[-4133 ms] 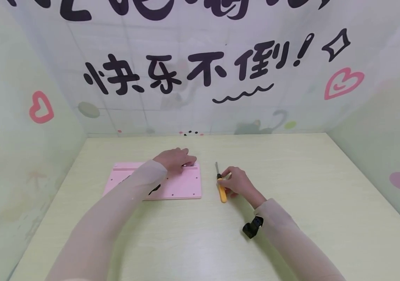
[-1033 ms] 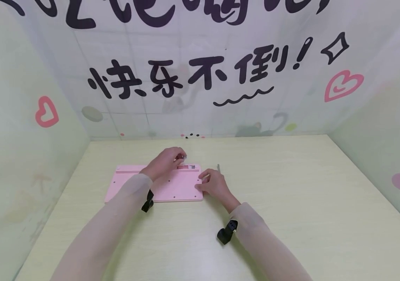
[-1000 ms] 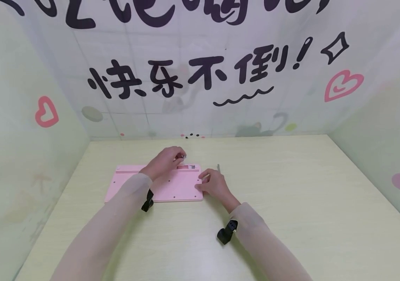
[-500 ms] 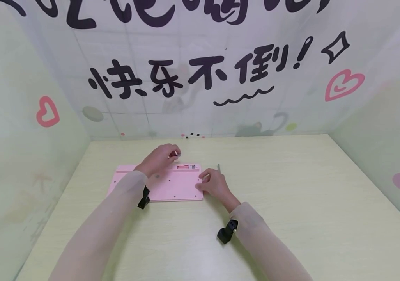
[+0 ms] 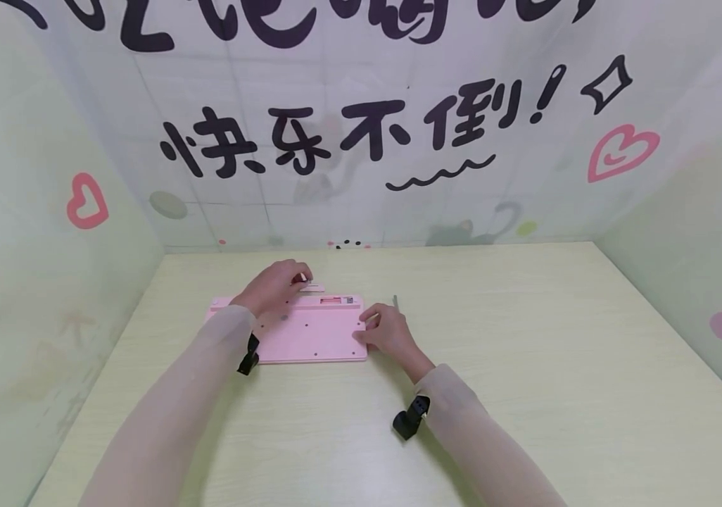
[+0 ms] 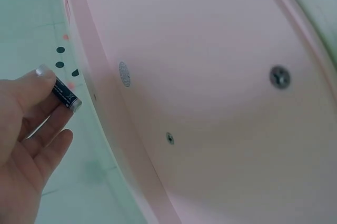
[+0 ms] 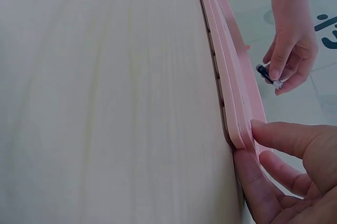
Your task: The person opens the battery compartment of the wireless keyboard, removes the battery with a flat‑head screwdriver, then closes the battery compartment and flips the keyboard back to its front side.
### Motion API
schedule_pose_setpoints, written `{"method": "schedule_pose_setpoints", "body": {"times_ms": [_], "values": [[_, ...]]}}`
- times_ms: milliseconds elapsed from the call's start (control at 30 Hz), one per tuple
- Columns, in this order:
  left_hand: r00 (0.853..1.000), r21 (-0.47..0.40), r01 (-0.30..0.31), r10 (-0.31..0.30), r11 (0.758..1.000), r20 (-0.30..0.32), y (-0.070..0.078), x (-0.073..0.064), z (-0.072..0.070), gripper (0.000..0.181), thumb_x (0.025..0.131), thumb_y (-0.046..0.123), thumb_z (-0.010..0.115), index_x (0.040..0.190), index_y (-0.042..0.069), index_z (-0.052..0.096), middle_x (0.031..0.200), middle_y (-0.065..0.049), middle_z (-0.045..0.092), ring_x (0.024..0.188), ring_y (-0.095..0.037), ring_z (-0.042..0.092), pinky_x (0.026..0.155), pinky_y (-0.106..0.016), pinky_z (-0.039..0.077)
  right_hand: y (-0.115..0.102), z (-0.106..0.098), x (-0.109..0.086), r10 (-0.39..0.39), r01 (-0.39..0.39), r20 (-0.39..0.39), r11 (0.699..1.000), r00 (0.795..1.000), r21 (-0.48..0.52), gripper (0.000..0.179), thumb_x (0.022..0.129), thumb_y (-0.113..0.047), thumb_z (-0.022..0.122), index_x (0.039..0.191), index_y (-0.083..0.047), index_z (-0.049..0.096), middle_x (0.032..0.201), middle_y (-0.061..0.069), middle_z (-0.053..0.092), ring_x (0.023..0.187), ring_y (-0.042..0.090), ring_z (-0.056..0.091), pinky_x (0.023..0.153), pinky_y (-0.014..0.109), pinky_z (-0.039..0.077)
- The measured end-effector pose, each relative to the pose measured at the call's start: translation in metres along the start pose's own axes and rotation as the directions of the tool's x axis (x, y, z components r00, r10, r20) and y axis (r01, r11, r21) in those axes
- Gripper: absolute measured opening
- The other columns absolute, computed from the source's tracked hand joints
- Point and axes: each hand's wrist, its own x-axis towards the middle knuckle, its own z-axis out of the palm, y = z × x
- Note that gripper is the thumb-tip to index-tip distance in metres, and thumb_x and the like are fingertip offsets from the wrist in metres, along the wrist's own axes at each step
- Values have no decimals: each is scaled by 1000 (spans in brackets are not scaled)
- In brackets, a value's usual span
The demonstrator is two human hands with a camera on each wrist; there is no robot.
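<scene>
A pink keyboard (image 5: pixel 329 334) lies face down on the table, its screw-dotted back upward. Near its far right corner the battery compartment (image 5: pixel 331 301) is uncovered. My left hand (image 5: pixel 271 285) is over the keyboard's far edge, pinching a small dark battery (image 6: pixel 67 95) between thumb and fingers; the right wrist view shows this battery from the other side. Just beyond the far edge, by the left fingertips, is a slim pink cover (image 5: pixel 313 288). My right hand (image 5: pixel 389 329) pinches the keyboard's right edge, thumb on one face and fingers on the other.
Behind the right hand, the blade of a screwdriver (image 5: pixel 395 301) shows; its handle is hidden by the hand. Printed cloth walls (image 5: pixel 361 197) enclose the pale wooden table (image 5: pixel 526 338) at the back and on both sides.
Earlier the right hand held the yellow screwdriver; it now grips the keyboard's right edge. Over the last second the left hand moved left with the battery, uncovering the compartment and the pink cover.
</scene>
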Motion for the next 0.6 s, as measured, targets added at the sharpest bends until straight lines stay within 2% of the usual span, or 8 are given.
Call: {"method": "schedule_pose_setpoints", "body": {"times_ms": [367, 600], "values": [[997, 24, 65, -66, 998, 37, -18, 0, -7, 22, 90, 7, 57, 111, 7, 63, 95, -7, 58, 87, -22, 53, 82, -38, 44, 0, -1, -1, -10, 10, 1, 1000, 1000, 7, 27, 74, -10, 76, 96, -4, 61, 74, 7, 56, 58, 16, 51, 49, 22, 44], [997, 69, 63, -66, 996, 38, -32, 0, -8, 18, 89, 5, 58, 105, 7, 65, 90, -7, 59, 84, -23, 52, 80, -39, 43, 1, -1, -1, -14, 14, 10, 1000, 1000, 5, 28, 75, -11, 76, 97, -4, 60, 75, 7, 56, 59, 17, 51, 50, 23, 45]]}}
